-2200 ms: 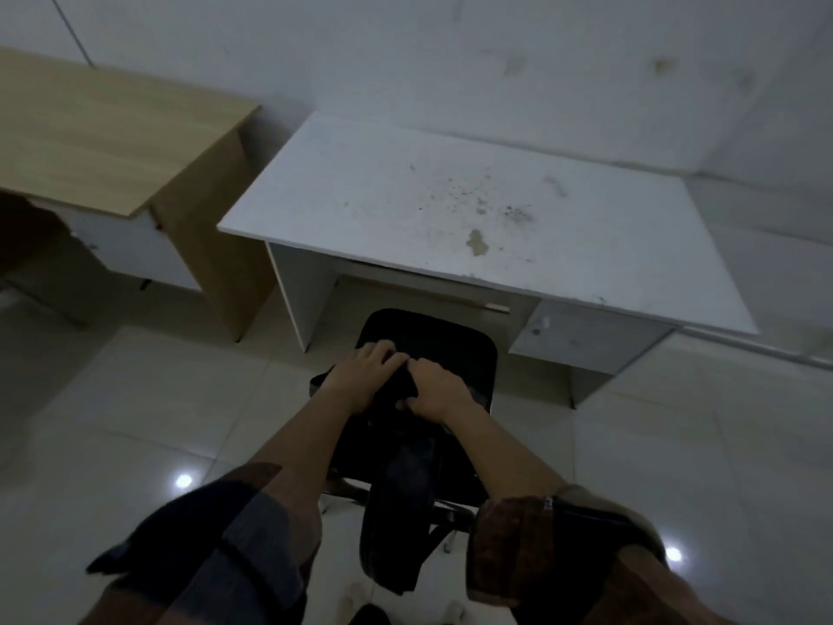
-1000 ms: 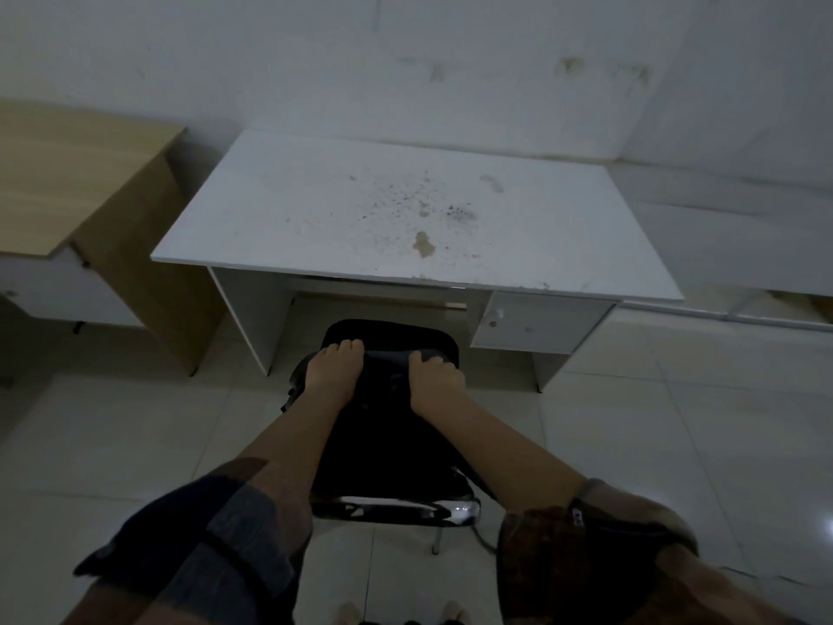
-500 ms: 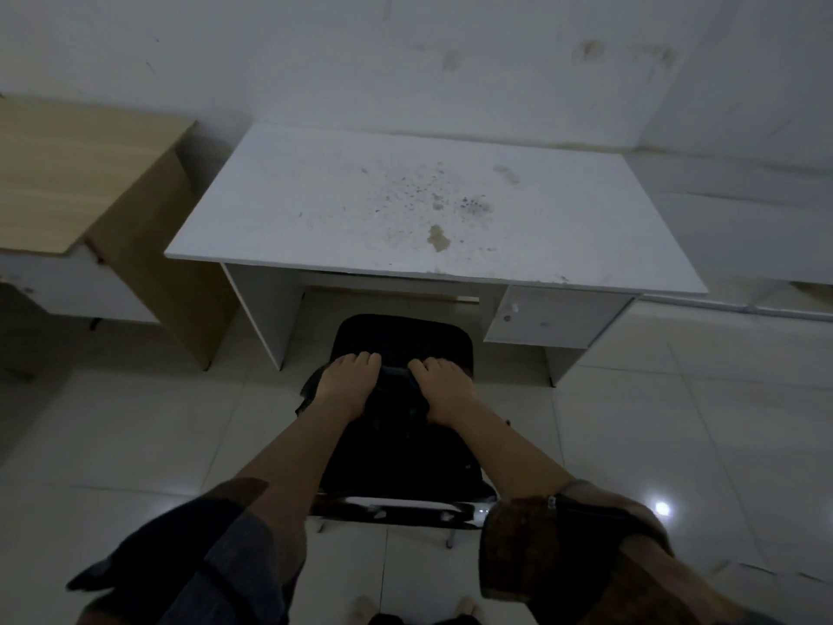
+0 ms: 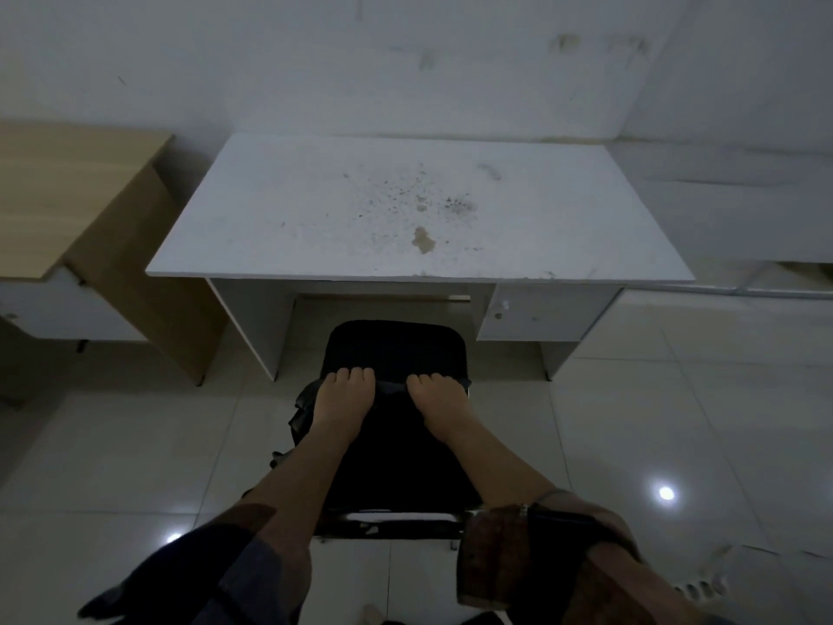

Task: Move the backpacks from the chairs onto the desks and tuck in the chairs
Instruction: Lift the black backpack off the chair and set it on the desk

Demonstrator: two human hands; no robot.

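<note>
A black backpack (image 4: 392, 448) lies on a black chair (image 4: 396, 347) that stands just in front of the white desk (image 4: 306, 209). My left hand (image 4: 345, 396) and my right hand (image 4: 439, 401) are side by side, a little apart. Both are curled over the backpack's far edge. Crumpled straps stick out at the backpack's left side. The chair's seat front points at the desk's knee gap, outside the desk. A chrome bar (image 4: 396, 518) of the chair frame shows near my body. The room is dim and the backpack's outline is hard to tell from the chair.
A wooden desk (image 4: 58, 182) stands to the left, close beside the white one. The white desk has a stained top and a drawer unit (image 4: 541, 315) on its right side. The wall runs behind both desks. Glossy floor tiles (image 4: 676, 421) surround the chair.
My hands, close together at the backpack's middle 2.2 s ago, now sit apart along its far edge. The strap that hung behind the chair is gone from view. The view now faces the desk squarely.
</note>
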